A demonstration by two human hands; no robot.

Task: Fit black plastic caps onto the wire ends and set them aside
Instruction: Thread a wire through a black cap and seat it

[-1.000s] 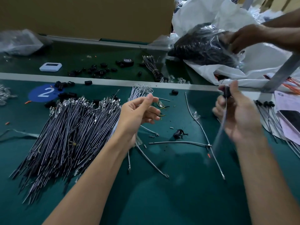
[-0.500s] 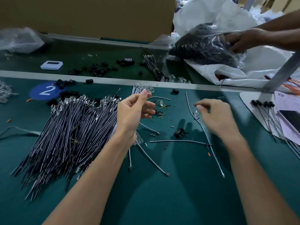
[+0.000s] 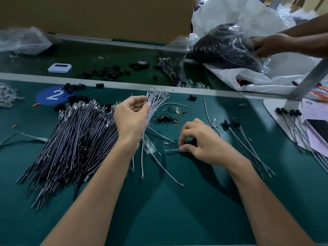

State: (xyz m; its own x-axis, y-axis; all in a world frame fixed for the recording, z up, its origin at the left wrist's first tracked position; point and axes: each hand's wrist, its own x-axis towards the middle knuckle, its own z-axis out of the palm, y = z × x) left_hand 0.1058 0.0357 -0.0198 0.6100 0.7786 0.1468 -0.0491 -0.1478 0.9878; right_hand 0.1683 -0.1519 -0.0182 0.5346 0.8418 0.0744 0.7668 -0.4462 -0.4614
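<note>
My left hand (image 3: pixel 131 119) holds a small bundle of grey wires (image 3: pixel 154 102) that fans up and to the right from its fingers. My right hand (image 3: pixel 202 142) is low on the green mat (image 3: pixel 177 210), with its fingertips pinched around a black cap (image 3: pixel 193 142). Just right of it lie two capped wires (image 3: pixel 232 122), their caps pointing away from me. More capped wires (image 3: pixel 288 111) rest on the white plate (image 3: pixel 271 105) at the far right. A big pile of uncapped wires (image 3: pixel 74 139) lies under my left forearm.
Loose black caps (image 3: pixel 74 98) lie by the blue "2" sticker (image 3: pixel 51 95) and beyond the grey divider strip (image 3: pixel 124 84). Another person's hand (image 3: pixel 273 44) grips a plastic bag of black parts (image 3: pixel 225 45) at the back right. A cardboard box (image 3: pixel 106 15) stands behind.
My right hand has dropped the capped wire it held up and has come down to the black cap in the middle of the mat. My left hand has stayed put with its bundle.
</note>
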